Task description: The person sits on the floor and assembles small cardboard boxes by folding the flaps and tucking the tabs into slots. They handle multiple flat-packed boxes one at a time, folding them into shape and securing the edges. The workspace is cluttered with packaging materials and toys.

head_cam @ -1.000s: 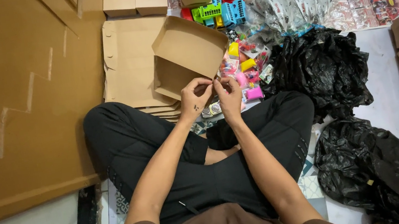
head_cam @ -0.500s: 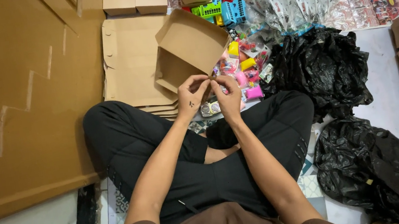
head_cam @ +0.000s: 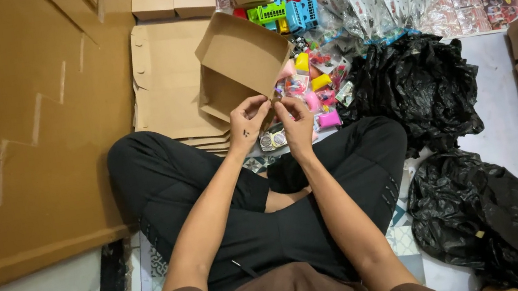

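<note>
Small item between left hand (head_cam: 248, 121) and right hand (head_cam: 297, 118), indistinct.

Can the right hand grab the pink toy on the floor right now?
Probably yes. The pink toy lies just beside the right hand with nothing between them, though both hands are busy holding the cardboard box.

Lighting: bright, even, from overhead; I see no hard shadows, only a soft one under my hands (head_cam: 272, 119) and between my legs. Glare: small white highlights on the black plastic bags (head_cam: 420, 89) and the clear toy packets (head_cam: 376, 9). Focus: sharp across the centre; my fingers slightly soft. Distortion: wide-angle lens, the cardboard sheets (head_cam: 8, 137) at left bend and stretch toward the edge. Colour: warm, browns dominant; black trousers lose detail in their folds.
</note>
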